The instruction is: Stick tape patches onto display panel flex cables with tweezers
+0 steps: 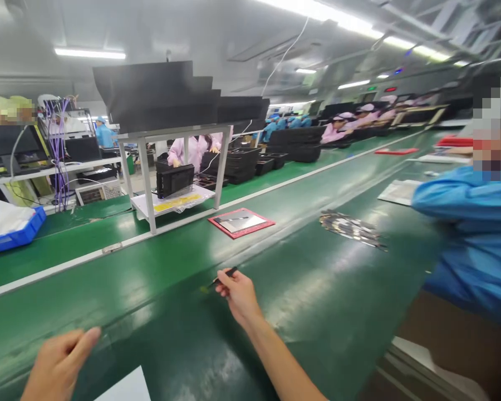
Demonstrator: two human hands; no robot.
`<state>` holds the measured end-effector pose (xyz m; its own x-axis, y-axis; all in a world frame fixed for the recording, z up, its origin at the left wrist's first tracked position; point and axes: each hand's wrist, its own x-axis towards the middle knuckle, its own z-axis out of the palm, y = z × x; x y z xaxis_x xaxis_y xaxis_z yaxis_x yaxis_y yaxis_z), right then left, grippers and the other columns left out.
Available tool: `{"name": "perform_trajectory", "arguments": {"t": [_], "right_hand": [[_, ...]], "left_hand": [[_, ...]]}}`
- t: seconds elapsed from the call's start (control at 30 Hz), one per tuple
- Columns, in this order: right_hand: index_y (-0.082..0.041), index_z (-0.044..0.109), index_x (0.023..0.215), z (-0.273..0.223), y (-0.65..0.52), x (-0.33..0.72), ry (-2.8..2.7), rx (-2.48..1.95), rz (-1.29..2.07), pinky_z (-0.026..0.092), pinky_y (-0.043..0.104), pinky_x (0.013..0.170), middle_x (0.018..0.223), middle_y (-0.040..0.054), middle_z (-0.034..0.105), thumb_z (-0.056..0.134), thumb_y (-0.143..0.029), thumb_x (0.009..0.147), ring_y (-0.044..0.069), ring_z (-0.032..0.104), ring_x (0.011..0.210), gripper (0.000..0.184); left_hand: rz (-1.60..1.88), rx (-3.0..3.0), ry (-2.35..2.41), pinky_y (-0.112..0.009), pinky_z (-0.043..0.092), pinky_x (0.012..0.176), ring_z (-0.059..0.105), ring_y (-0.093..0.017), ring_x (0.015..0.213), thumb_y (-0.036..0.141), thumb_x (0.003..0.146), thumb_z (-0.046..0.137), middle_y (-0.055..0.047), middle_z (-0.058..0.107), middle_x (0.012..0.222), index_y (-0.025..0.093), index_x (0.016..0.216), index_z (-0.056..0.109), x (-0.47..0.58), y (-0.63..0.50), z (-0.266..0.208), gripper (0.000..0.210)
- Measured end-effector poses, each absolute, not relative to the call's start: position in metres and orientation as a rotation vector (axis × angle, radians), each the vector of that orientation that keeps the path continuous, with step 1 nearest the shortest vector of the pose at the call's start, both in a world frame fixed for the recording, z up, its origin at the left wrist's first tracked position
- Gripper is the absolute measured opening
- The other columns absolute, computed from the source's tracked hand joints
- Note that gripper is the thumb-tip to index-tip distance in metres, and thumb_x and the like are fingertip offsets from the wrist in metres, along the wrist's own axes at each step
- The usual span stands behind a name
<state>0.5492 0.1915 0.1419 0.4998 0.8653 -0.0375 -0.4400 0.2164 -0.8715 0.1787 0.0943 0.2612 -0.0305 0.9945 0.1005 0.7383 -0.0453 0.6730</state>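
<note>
Over the green bench [317, 301], my right hand [240, 295] is closed around a slim black pen-like tool [230, 273], whose thin tip points left and down. Blur hides its exact kind. My left hand [60, 359] is at the lower left, fingers curled and thumb laid against them; whatever it may hold is hidden. Below and to the right of that hand, the corner of a white sheet [127, 387] shows at the bottom edge. Beyond my right hand, a flat grey panel [240, 221] lies on a red mat [234, 234].
A pile of thin metallic strips [350, 227] lies on the bench at right, near a person in a blue sleeve [459, 195]. A white-framed stand [148, 189] bears a black device [175, 181]. A blue tray [19, 236] stands far left. People in pink work behind.
</note>
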Motion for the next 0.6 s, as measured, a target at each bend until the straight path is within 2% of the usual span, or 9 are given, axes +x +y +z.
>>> {"name": "perform_trajectory", "arguments": {"t": [0.1, 0.17, 0.23, 0.3, 0.37, 0.47, 0.6], "right_hand": [[-0.014, 0.063, 0.079, 0.144, 0.191, 0.574, -0.408, -0.967, 0.848, 0.040, 0.015, 0.038, 0.059, 0.0022, 0.065, 0.104, -0.054, 0.040, 0.011, 0.058, 0.044, 0.070], [-0.014, 0.063, 0.081, 0.143, 0.190, 0.588, -0.334, -0.962, 0.768, 0.041, 0.015, 0.039, 0.060, 0.0011, 0.066, 0.105, -0.051, 0.039, 0.012, 0.059, 0.045, 0.070], [-0.014, 0.064, 0.081, 0.141, 0.190, 0.597, -0.262, -0.958, 0.697, 0.042, 0.015, 0.040, 0.061, 0.0008, 0.067, 0.106, -0.050, 0.039, 0.011, 0.060, 0.045, 0.070], [-0.016, 0.063, 0.082, 0.138, 0.190, 0.602, -0.193, -0.954, 0.636, 0.043, 0.015, 0.040, 0.062, 0.0003, 0.068, 0.105, -0.051, 0.040, 0.011, 0.060, 0.046, 0.069], [-0.017, 0.062, 0.082, 0.135, 0.191, 0.604, -0.140, -0.954, 0.589, 0.043, 0.015, 0.040, 0.062, -0.0004, 0.068, 0.104, -0.051, 0.041, 0.011, 0.061, 0.047, 0.069], [-0.017, 0.062, 0.083, 0.131, 0.192, 0.601, -0.089, -0.947, 0.553, 0.043, 0.016, 0.041, 0.064, -0.0010, 0.067, 0.104, -0.049, 0.046, 0.012, 0.061, 0.049, 0.064], [-0.018, 0.064, 0.085, 0.131, 0.188, 0.596, -0.060, -0.930, 0.493, 0.045, 0.017, 0.044, 0.067, -0.0011, 0.067, 0.101, -0.046, 0.058, 0.011, 0.061, 0.050, 0.054]], "left_hand": [[0.570, 2.134, 1.710, -0.031, 0.021, 0.058, 0.029, -0.015, 0.059, 0.065, 0.092, 0.040, 0.002, 0.027, 0.061, 0.023, 0.061, 0.023, 0.243, 0.157, 0.282, 0.055], [0.448, 2.286, 1.669, -0.032, 0.025, 0.059, 0.039, -0.016, 0.059, 0.053, 0.095, 0.048, 0.001, 0.042, 0.059, 0.022, 0.058, 0.037, 0.293, 0.205, 0.286, 0.050], [0.413, 2.323, 1.673, -0.030, 0.034, 0.062, 0.049, -0.017, 0.064, 0.046, 0.097, 0.057, -0.001, 0.056, 0.066, 0.022, 0.061, 0.051, 0.343, 0.255, 0.278, 0.043], [0.376, 2.331, 1.696, -0.032, 0.048, 0.075, 0.061, -0.018, 0.075, 0.043, 0.100, 0.062, -0.002, 0.065, 0.078, 0.020, 0.074, 0.063, 0.391, 0.304, 0.258, 0.035], [0.335, 2.328, 1.698, -0.039, 0.057, 0.089, 0.068, -0.019, 0.092, 0.046, 0.103, 0.065, -0.005, 0.071, 0.098, 0.017, 0.096, 0.069, 0.435, 0.347, 0.233, 0.031], [0.293, 2.321, 1.675, -0.043, 0.060, 0.095, 0.070, -0.021, 0.104, 0.045, 0.103, 0.067, -0.008, 0.071, 0.116, 0.017, 0.116, 0.070, 0.492, 0.395, 0.196, 0.031], [0.329, 2.361, 1.619, -0.047, 0.060, 0.100, 0.068, -0.024, 0.114, 0.042, 0.103, 0.067, -0.011, 0.068, 0.128, 0.017, 0.126, 0.067, 0.547, 0.435, 0.159, 0.034]]}}
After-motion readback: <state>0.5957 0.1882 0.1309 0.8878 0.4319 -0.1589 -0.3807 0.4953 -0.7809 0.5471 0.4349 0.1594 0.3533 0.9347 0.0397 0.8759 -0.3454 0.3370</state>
